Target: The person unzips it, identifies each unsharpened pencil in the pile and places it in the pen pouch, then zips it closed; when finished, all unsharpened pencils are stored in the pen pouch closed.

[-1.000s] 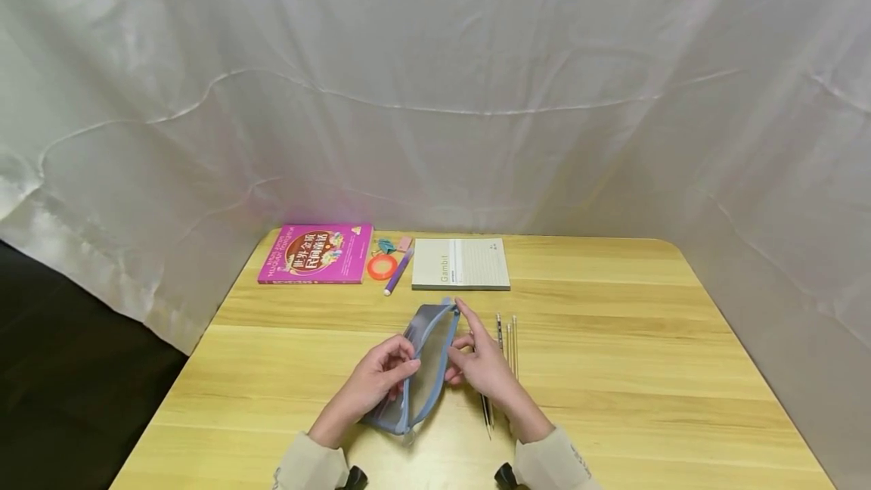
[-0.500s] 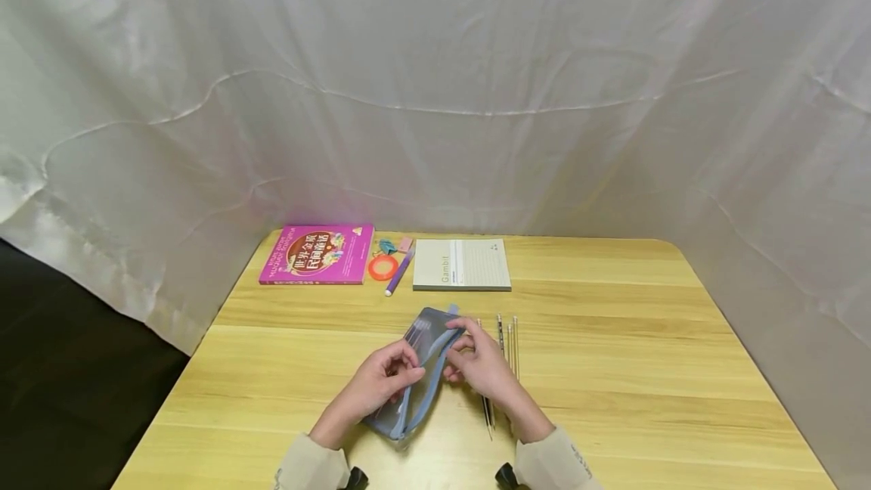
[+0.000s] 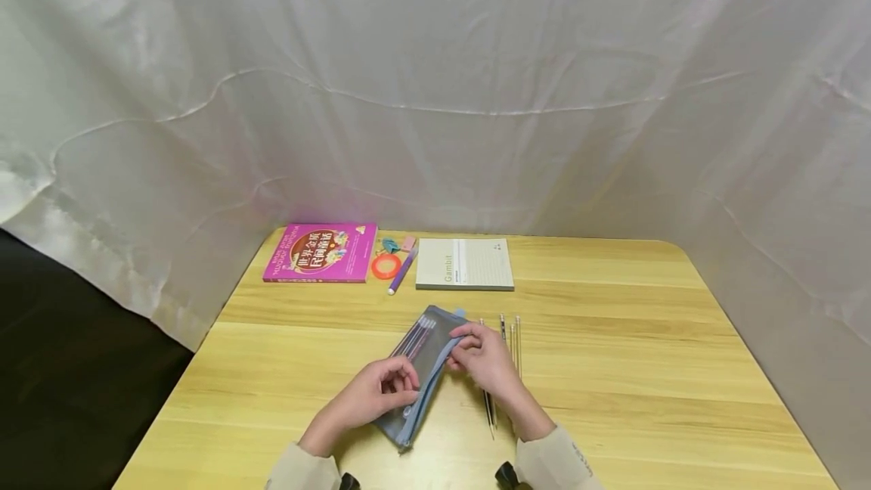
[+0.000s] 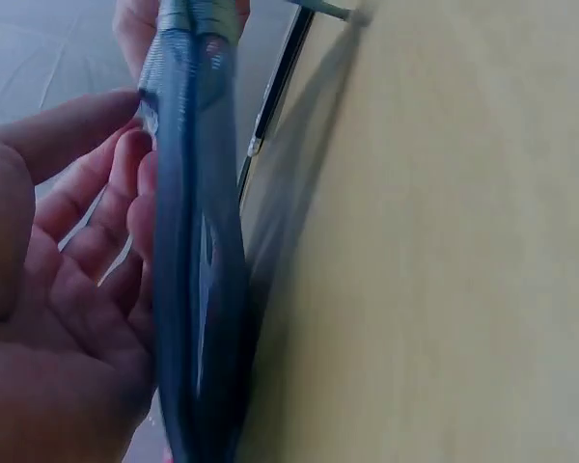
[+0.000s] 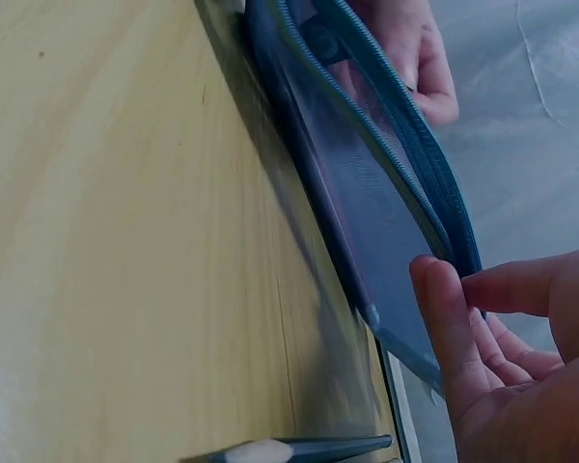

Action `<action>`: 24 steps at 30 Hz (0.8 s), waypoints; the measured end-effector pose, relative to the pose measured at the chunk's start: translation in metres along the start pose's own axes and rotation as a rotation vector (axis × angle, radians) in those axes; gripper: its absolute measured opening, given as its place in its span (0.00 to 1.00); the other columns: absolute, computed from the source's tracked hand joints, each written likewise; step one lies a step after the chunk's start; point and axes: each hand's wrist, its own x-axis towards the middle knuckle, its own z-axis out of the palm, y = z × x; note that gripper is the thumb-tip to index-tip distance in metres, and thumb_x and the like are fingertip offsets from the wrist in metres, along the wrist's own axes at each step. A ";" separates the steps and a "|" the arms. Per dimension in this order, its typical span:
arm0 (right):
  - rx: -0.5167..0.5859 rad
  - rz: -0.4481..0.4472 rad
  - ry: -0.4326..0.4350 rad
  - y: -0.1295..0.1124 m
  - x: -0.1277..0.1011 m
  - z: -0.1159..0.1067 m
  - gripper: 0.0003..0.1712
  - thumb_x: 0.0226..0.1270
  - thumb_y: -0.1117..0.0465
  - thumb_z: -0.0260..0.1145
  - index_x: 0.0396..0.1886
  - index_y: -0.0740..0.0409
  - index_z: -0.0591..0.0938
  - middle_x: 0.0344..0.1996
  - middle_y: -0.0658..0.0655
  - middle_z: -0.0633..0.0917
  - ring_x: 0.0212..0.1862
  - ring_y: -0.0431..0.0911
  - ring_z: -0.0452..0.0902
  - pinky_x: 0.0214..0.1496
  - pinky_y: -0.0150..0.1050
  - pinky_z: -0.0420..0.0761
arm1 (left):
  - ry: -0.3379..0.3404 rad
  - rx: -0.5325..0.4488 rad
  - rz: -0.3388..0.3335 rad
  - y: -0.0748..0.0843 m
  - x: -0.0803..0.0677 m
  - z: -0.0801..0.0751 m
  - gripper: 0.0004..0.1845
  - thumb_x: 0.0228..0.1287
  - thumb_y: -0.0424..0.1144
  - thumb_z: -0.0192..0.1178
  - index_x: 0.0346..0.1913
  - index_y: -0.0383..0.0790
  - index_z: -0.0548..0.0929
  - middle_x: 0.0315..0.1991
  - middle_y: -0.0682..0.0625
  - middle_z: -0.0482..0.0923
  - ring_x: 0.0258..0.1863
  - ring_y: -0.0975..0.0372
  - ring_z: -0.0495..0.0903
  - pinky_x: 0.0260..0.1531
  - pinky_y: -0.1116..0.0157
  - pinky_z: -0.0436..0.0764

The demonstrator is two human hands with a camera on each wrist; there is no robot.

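A blue-grey see-through zip pencil case (image 3: 435,350) lies slanted over the table, with several slim pencils (image 3: 412,337) showing through its side. My left hand (image 3: 370,398) is at its near left side, thumb and curled fingers gripping the material close to the zip. At the far right end, my right hand (image 3: 488,364) pinches the zipped edge between thumb and index finger, clearly seen in the right wrist view. The two zip edges (image 5: 396,145) stand slightly apart along the middle there. Partly hidden under my right hand and wrist, several loose pencils (image 3: 515,342) lie on the table.
At the back stand a pink book (image 3: 320,254), an orange ring (image 3: 386,266), a purple marker (image 3: 403,272), a small teal item (image 3: 391,246), a pink eraser-like block (image 3: 409,243) and a pale notebook (image 3: 466,263). Grey cloth (image 3: 476,165) hangs behind the wooden table (image 3: 612,369).
The pencil case's wide-open mouth has drawn nearly together and the case has tipped over, showing its side and pencils. My right hand has slid slightly nearer along the zip; my left hand moved slightly nearer.
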 end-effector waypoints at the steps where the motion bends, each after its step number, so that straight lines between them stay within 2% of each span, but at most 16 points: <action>1: 0.003 0.006 0.008 -0.001 0.000 0.000 0.16 0.65 0.77 0.65 0.52 0.73 0.80 0.30 0.60 0.88 0.32 0.52 0.89 0.37 0.43 0.92 | -0.020 0.016 0.006 0.000 -0.003 -0.001 0.08 0.67 0.36 0.70 0.44 0.43 0.82 0.32 0.47 0.80 0.30 0.69 0.76 0.29 0.73 0.78; 4: 0.023 0.014 0.029 -0.003 0.000 0.000 0.15 0.64 0.78 0.65 0.51 0.73 0.81 0.30 0.61 0.88 0.33 0.55 0.89 0.38 0.44 0.92 | -0.069 0.064 0.021 0.001 -0.010 -0.005 0.16 0.61 0.31 0.73 0.49 0.45 0.81 0.38 0.47 0.81 0.35 0.66 0.77 0.34 0.72 0.80; 8: 0.062 0.032 0.049 -0.005 0.001 -0.001 0.15 0.64 0.78 0.65 0.51 0.74 0.82 0.30 0.62 0.88 0.32 0.54 0.89 0.39 0.44 0.92 | -0.096 0.161 0.051 0.005 -0.019 -0.009 0.34 0.47 0.27 0.79 0.58 0.51 0.78 0.49 0.48 0.79 0.46 0.60 0.77 0.48 0.67 0.82; 12: 0.091 0.057 0.068 -0.007 0.002 -0.001 0.14 0.65 0.78 0.64 0.50 0.74 0.83 0.30 0.63 0.88 0.31 0.50 0.88 0.39 0.42 0.92 | -0.074 0.302 0.074 0.010 -0.023 -0.011 0.46 0.38 0.31 0.85 0.63 0.56 0.75 0.56 0.53 0.77 0.53 0.59 0.76 0.56 0.64 0.81; 16: 0.119 0.066 0.085 -0.007 0.005 -0.001 0.14 0.64 0.79 0.63 0.50 0.74 0.83 0.30 0.63 0.88 0.30 0.48 0.88 0.40 0.42 0.92 | -0.020 0.401 0.097 0.013 -0.024 -0.010 0.43 0.40 0.37 0.86 0.62 0.57 0.77 0.54 0.57 0.79 0.51 0.61 0.77 0.53 0.64 0.81; 21: 0.159 0.071 0.110 -0.004 0.007 -0.002 0.14 0.65 0.80 0.63 0.50 0.77 0.82 0.29 0.62 0.87 0.31 0.48 0.88 0.41 0.42 0.91 | 0.001 0.372 0.129 0.009 -0.029 -0.012 0.28 0.54 0.38 0.79 0.59 0.53 0.82 0.48 0.56 0.82 0.47 0.63 0.80 0.51 0.64 0.83; 24: 0.170 0.075 0.114 -0.004 0.007 -0.004 0.14 0.65 0.80 0.63 0.51 0.78 0.81 0.30 0.62 0.87 0.32 0.49 0.87 0.43 0.44 0.91 | 0.041 0.359 0.145 0.005 -0.033 -0.016 0.18 0.64 0.41 0.72 0.56 0.53 0.86 0.48 0.56 0.85 0.47 0.65 0.82 0.51 0.64 0.85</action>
